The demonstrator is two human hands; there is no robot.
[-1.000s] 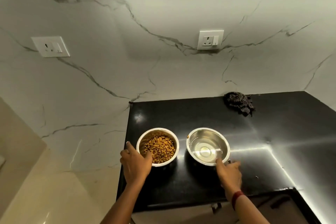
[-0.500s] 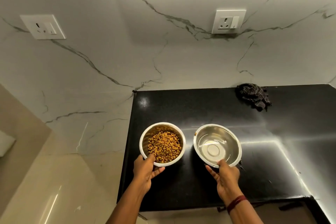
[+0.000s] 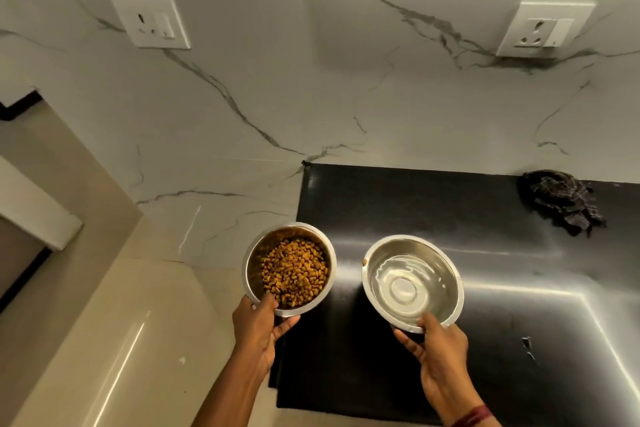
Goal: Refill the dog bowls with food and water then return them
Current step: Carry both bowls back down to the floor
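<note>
Left hand (image 3: 258, 326) grips kibble bowl (image 3: 289, 268) by near rim, thumb inside, right hand (image 3: 440, 354) pinches water bowl (image 3: 412, 282) rim likewise, both over black counter (image 3: 433, 204).

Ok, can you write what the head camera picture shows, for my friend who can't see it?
Two hands hold two round shiny steel bowls above a black counter: the left hand grips the bowl of brown dog kibble, and the right hand grips the bowl of clear water. A dark checked cloth lies crumpled by the white marble wall.
</note>
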